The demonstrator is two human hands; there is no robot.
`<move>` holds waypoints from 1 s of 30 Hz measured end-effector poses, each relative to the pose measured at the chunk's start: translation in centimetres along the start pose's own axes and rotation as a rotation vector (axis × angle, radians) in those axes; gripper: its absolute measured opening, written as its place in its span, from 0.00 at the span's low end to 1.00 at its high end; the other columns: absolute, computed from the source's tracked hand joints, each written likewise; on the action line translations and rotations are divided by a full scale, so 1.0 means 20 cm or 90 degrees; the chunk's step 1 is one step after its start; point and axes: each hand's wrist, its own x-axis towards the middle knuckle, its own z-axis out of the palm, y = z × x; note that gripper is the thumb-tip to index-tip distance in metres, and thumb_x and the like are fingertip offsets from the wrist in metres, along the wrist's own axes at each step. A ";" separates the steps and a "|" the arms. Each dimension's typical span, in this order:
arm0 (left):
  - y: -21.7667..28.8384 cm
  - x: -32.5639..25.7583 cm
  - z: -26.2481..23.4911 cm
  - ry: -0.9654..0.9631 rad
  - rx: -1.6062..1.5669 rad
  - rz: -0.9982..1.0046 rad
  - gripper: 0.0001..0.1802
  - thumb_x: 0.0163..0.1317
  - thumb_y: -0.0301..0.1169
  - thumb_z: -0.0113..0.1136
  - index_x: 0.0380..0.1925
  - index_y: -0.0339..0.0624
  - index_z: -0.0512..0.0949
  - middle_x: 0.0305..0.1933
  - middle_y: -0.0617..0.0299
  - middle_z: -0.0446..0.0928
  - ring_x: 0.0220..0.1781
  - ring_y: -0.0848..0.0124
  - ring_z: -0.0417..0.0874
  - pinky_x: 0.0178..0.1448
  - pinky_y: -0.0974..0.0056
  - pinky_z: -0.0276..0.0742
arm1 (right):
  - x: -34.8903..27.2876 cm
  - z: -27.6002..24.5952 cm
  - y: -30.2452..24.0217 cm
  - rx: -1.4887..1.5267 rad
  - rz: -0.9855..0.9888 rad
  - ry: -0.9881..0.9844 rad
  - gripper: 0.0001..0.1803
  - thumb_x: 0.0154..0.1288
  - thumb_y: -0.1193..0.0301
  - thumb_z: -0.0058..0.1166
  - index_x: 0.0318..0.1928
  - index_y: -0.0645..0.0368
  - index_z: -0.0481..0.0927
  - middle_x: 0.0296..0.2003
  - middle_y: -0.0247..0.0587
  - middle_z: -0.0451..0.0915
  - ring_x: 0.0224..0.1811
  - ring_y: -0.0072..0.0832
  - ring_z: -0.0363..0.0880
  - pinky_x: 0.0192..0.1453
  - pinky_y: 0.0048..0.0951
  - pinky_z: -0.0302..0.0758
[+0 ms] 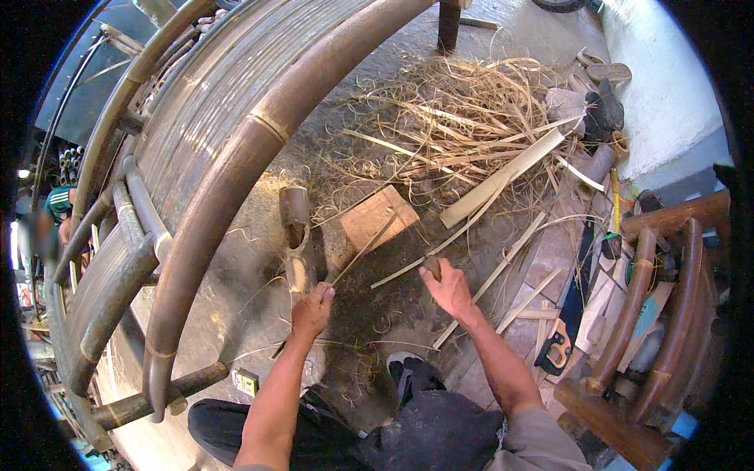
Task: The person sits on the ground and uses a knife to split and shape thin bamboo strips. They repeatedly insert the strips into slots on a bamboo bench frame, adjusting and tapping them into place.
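Note:
My left hand (312,308) grips the near end of a thin bamboo strip (363,251) that slants up to a square wooden block (378,217) on the ground. My right hand (448,286) is closed on the wooden handle of a knife (431,266), held close to the strip just right of the block. The blade itself is hard to make out. Both forearms come in from the lower edge, over my dark trousers.
A large curved bamboo furniture frame (220,180) fills the left. A heap of bamboo shavings and split strips (455,125) lies beyond the block. A handsaw (567,314) and more bamboo furniture (652,314) are at right. A white wall (667,94) stands far right.

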 end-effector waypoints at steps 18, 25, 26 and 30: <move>-0.19 0.11 0.10 0.008 -0.039 -0.005 0.19 0.74 0.51 0.51 0.51 0.52 0.81 0.44 0.47 0.85 0.47 0.43 0.85 0.48 0.44 0.79 | 0.11 0.08 -0.27 -0.174 -0.241 0.066 0.20 0.68 0.57 0.62 0.44 0.59 0.73 0.30 0.54 0.83 0.28 0.53 0.84 0.31 0.47 0.82; -0.20 0.12 0.11 0.027 0.027 -0.010 0.19 0.75 0.50 0.49 0.51 0.54 0.81 0.45 0.48 0.84 0.47 0.42 0.84 0.48 0.44 0.80 | 0.15 0.06 -0.33 -0.062 -0.243 0.031 0.20 0.67 0.57 0.63 0.37 0.61 0.75 0.26 0.52 0.82 0.29 0.54 0.84 0.31 0.48 0.80; -0.21 0.12 0.12 0.026 0.009 -0.018 0.19 0.75 0.50 0.50 0.51 0.54 0.81 0.46 0.48 0.84 0.48 0.42 0.84 0.48 0.44 0.80 | 0.12 0.06 -0.34 0.047 -0.337 0.018 0.19 0.67 0.57 0.63 0.36 0.61 0.75 0.26 0.52 0.82 0.29 0.54 0.84 0.32 0.48 0.79; -0.21 0.14 0.14 0.009 0.034 -0.042 0.19 0.74 0.50 0.50 0.51 0.55 0.82 0.46 0.47 0.84 0.48 0.42 0.84 0.50 0.44 0.79 | 0.13 0.05 -0.28 0.120 -0.497 0.064 0.20 0.66 0.50 0.62 0.42 0.54 0.79 0.34 0.43 0.85 0.34 0.47 0.87 0.33 0.45 0.81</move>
